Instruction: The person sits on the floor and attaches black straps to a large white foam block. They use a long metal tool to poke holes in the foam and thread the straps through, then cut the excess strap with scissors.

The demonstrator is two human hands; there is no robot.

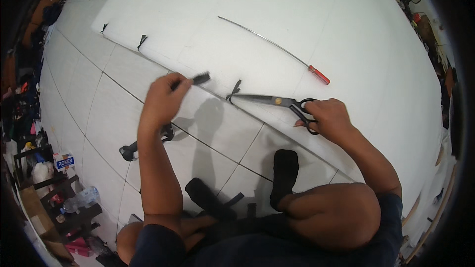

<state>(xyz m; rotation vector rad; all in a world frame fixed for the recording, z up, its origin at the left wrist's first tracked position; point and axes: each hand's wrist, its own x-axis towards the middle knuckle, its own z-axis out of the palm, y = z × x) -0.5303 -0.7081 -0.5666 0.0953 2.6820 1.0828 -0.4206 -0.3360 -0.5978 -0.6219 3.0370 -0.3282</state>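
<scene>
My left hand [167, 96] pinches a short black strip [201, 77] with a frayed-looking end, held over the edge of a large white padded slab [277, 15]. In my right hand [332, 118] are big black-handled shears [264, 100], fingers through the loops. Their blades look nearly together and point left, the tips touching or just beside a knotted black tie [236, 89] on the slab's edge. Farther left along that edge are two more black ties, a middle one [142, 41] and a far one [104, 28]. A long thin metal rod with a red handle [318, 74] lies on the slab.
White floor tiles [217, 143] lie between the slab and my dark-socked feet [285, 168]. A dark object [129, 152] on the floor is partly hidden by my left forearm. Clutter stands at the left, including a black rack [59, 193], a small box [64, 161] and a clear bottle [89, 195].
</scene>
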